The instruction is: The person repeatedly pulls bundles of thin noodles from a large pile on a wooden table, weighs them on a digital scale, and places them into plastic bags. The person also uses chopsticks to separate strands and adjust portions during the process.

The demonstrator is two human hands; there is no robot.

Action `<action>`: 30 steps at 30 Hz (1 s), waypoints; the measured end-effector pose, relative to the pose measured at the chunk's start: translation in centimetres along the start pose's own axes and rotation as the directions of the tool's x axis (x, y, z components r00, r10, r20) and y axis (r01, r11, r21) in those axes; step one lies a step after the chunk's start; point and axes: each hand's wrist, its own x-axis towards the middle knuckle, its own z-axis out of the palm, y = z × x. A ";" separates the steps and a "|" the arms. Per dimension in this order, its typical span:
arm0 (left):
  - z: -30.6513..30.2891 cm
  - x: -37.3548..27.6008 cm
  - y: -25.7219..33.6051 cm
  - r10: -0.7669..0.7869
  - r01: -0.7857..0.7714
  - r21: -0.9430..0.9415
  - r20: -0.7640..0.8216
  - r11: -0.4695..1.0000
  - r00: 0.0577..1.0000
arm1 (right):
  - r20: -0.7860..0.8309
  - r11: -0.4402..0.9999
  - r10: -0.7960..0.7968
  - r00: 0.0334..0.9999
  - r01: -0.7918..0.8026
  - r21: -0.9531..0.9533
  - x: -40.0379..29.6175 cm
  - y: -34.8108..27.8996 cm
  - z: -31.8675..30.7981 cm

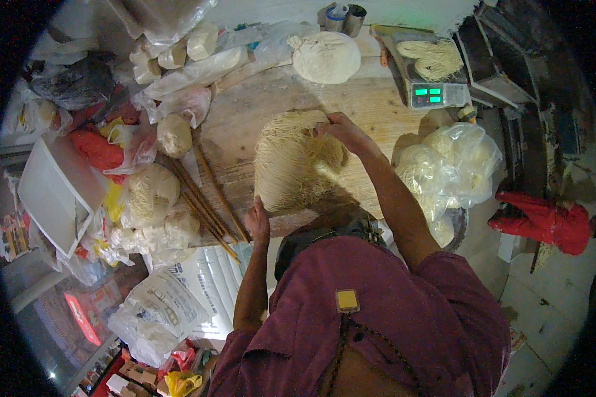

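A large bundle of thin noodles [298, 161] is held just above the wooden table [233, 119], near its front edge. My left hand [257, 222] grips the bundle's lower left edge, with the fingers partly hidden behind it. At the bundle's upper right corner, my right hand [345, 131] has its fingers closed on the strands. To the right, beside my right forearm, clear plastic bags [457, 159] hold more noodles. At the back right a digital scale [439, 95] carries a pile of noodles [432, 57].
A bag of flour [326, 57] sits at the table's back. Several wooden rods [213, 188] lie at the left, beside bagged noodles [152, 193] and a white plastic bin [62, 193]. A scraper with an orange handle [383, 57] lies near the scale; metal cups [353, 21] stand behind.
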 end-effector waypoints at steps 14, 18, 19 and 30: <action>-0.9 -1.1 2.6 0.094 -0.075 0.177 -0.097 0.981 0.991 | -0.114 0.997 -0.076 0.991 0.073 -0.038 -0.7 4.9 -3.6; -1.6 -0.7 1.1 0.156 -0.127 0.206 -0.130 0.970 0.979 | 0.055 0.612 -0.312 0.948 0.245 -0.752 -2.1 3.1 -2.7; -1.6 -0.7 2.0 0.173 -0.141 0.212 -0.141 0.967 0.975 | 0.064 0.478 -0.375 0.925 0.252 -0.842 -2.6 2.7 -3.0; 2.6 -0.4 -2.7 -0.092 0.136 -0.656 0.101 0.742 0.991 | -0.391 0.506 -0.120 0.913 0.395 0.767 -9.3 -2.2 -10.2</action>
